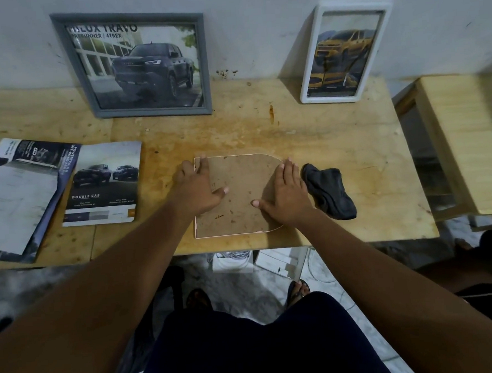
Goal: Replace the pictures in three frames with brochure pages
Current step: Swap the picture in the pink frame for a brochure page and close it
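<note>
flatly, left hand (pixel 199 187), right hand (pixel 286 196), backboard (pixel 239 195) edges

1. Wooden table (pixel 338 157), stained, set against the wall (pixel 243 28).
2. Grey frame (pixel 154 111) stands at the back left, leaning on the wall; white frame (pixel 331 99) likewise at the back right.
3. Brochure (pixel 103 183) lies flat at the left, touching a loose page (pixel 17 194) beyond it.
4. Brown board (pixel 238 181) lies flat at the middle front.
5. Dark cloth (pixel 330 192) lies just right of the board.
</note>
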